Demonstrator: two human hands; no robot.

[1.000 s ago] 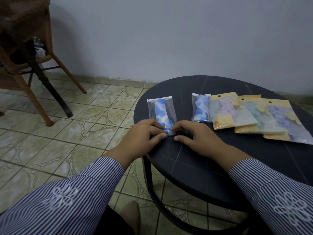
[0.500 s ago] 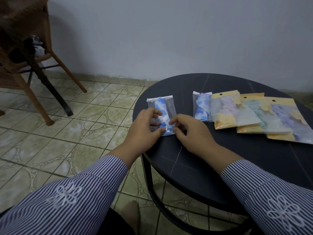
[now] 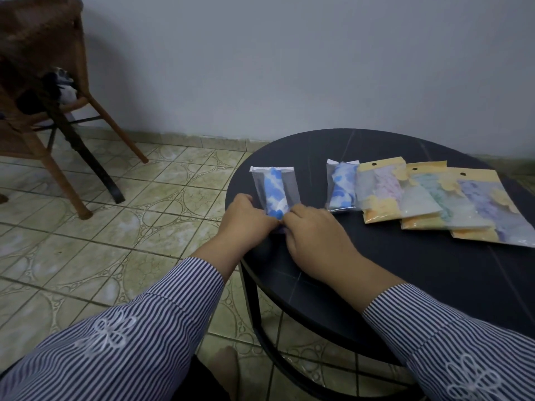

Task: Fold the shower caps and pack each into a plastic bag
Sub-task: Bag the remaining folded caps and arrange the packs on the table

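I had both hands, left hand point(image 3: 247, 217) and right hand point(image 3: 311, 227), pinching the plastic bag point(image 3: 275, 190)'s near end. Blue shower cap point(image 3: 274, 195) sat inside it, left of the packed row on the worktop point(image 3: 405, 270).

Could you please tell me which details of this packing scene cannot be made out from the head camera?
- Near end of the clear bag: covered by the left hand and right hand, so its closure is unseen.
- Fingertips: tucked under both hands.
- Purple packet: its near corner is cut off by the frame's right edge.
- Dark object on the chair: too dim to identify.

Both hands point(image 3: 278, 224) slid to bag's point(image 3: 275, 189) near end, now pinching it.
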